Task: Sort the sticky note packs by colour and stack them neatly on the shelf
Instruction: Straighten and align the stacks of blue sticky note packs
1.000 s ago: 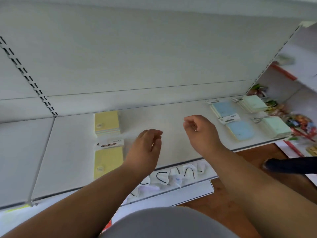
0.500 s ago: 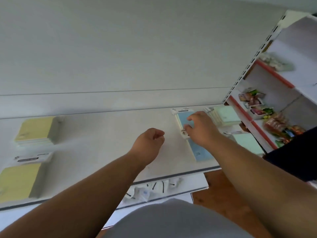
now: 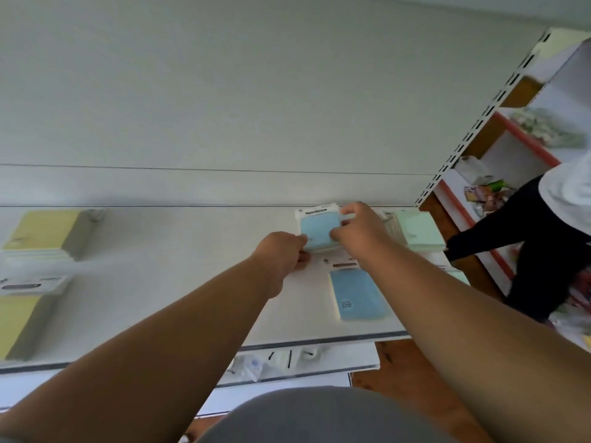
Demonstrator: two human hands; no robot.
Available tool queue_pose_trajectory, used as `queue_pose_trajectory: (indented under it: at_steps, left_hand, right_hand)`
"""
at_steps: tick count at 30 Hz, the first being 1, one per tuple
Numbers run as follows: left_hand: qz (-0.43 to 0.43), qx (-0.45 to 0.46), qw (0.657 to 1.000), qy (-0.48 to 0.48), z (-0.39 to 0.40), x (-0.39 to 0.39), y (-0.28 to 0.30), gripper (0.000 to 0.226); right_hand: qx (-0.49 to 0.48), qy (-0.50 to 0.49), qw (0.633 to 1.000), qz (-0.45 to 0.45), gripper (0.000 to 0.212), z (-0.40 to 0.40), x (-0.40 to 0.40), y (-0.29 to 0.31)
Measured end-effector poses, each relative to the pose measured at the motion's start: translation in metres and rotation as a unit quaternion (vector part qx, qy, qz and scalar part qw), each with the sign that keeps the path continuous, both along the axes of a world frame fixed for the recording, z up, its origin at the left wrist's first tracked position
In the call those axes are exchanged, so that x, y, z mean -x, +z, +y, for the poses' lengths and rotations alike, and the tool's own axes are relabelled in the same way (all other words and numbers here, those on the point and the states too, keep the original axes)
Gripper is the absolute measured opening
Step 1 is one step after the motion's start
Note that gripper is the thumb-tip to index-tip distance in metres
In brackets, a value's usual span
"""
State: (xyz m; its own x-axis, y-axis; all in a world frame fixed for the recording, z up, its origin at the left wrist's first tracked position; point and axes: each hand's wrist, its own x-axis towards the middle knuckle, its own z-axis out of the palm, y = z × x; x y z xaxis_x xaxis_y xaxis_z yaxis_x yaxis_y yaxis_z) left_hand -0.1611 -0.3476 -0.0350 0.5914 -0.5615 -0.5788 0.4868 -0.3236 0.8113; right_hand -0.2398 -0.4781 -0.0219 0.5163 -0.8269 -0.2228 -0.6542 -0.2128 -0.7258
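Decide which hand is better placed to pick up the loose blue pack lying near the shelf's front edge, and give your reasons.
Probably the right hand. Its forearm passes right beside the front blue pack, so a short pull back reaches it. The left hand grips the rear blue stack from the other side.

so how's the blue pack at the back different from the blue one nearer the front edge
The rear blue pack is gripped by both hands, the left hand at its near-left corner and the right hand along its right side; the front blue pack lies untouched. The rear one sits by the back panel beside the green stack; the front one lies closer to the shelf edge. Both are light blue with a white header card.
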Motion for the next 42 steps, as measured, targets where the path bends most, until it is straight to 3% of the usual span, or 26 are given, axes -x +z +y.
queue_pose_trajectory:
  at_steps: [5,8,11,13,21,25,29,34,36,39,42]
  left_hand:
    - [0.018,0.023,0.998,0.056,0.034,-0.015,0.001,0.010]
    - [-0.112,-0.017,0.993,0.031,0.073,-0.038,0.002,0.013]
    - [-0.340,-0.117,0.932,-0.036,0.119,-0.068,0.001,0.010]
    - [-0.430,-0.164,0.885,-0.071,0.145,-0.088,-0.002,0.014]
    - [-0.550,-0.211,0.793,-0.157,0.193,-0.112,-0.017,0.021]
    - [-0.554,-0.227,0.786,-0.152,0.195,-0.112,-0.017,0.023]
    - [-0.553,-0.262,0.763,-0.207,0.193,-0.112,-0.016,0.025]
    - [-0.457,-0.230,0.842,-0.171,0.179,-0.120,-0.010,0.034]
    - [-0.426,-0.239,0.856,-0.167,0.172,-0.123,-0.010,0.036]
    - [-0.423,-0.267,0.848,-0.173,0.159,-0.129,-0.008,0.028]
    - [-0.444,-0.298,0.821,-0.203,0.148,-0.133,-0.006,0.023]
  right_hand:
    - [-0.114,0.041,0.984,-0.129,0.061,0.033,-0.025,0.018]
    - [-0.091,0.121,0.979,-0.133,0.039,0.069,-0.037,0.023]
    - [-0.013,0.152,0.985,-0.086,0.021,0.106,-0.051,0.013]
    - [0.024,0.166,0.983,-0.076,0.015,0.130,-0.064,0.007]
    - [0.067,0.157,0.984,-0.048,0.021,0.196,-0.089,-0.023]
    - [0.089,0.119,0.986,-0.072,0.027,0.212,-0.092,-0.025]
    - [0.105,0.111,0.988,-0.029,0.020,0.214,-0.091,-0.029]
    - [0.134,0.104,0.985,-0.024,0.023,0.199,-0.094,-0.020]
    - [0.120,0.094,0.988,-0.005,0.022,0.187,-0.102,-0.016]
    - [0.102,0.103,0.988,0.046,0.017,0.169,-0.118,-0.013]
    - [0.107,0.120,0.981,0.105,0.028,0.158,-0.130,-0.010]
